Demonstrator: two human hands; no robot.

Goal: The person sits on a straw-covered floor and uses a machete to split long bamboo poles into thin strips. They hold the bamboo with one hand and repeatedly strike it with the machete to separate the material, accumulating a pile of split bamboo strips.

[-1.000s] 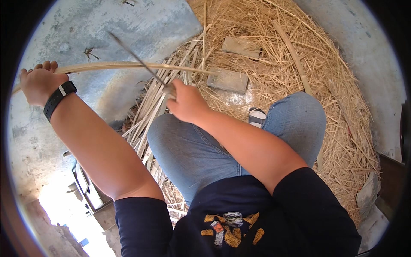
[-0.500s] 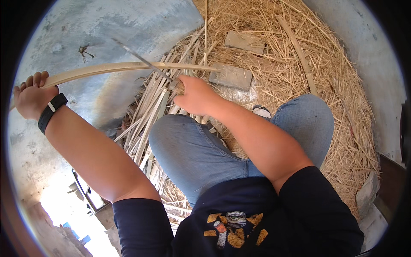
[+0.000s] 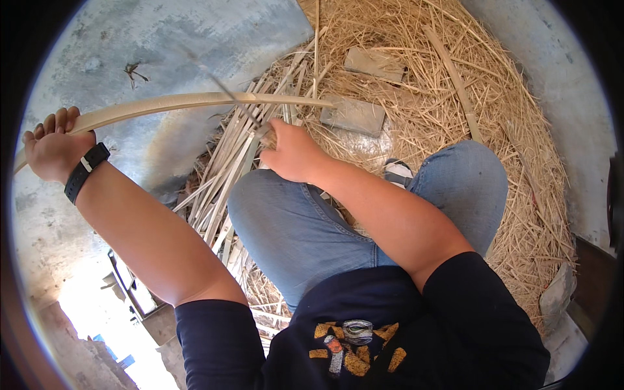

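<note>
My left hand (image 3: 57,148), with a black watch (image 3: 86,170) on its wrist, is closed round a long pale bamboo strip (image 3: 156,105) at the far left. The strip runs rightward in a bow, its free end over the brick pieces. My right hand (image 3: 296,152) is wrapped round the handle of a knife, above my bent knee. Its long narrow blade (image 3: 235,101) points up and left, crosses the strip and is blurred toward the tip. Most of the handle is hidden in my fingers.
Split bamboo strips (image 3: 214,172) lie heaped left of my knee. Thin shavings (image 3: 429,97) cover the floor, with a flat brick (image 3: 354,116), another slab (image 3: 374,64) and a longer bamboo piece (image 3: 455,78) among them. A bluish wall (image 3: 195,32) rises at the left.
The knife has shifted slightly left along the strip, and its blade is now blurred. My left hand has moved a little to the right and still grips the strip.
</note>
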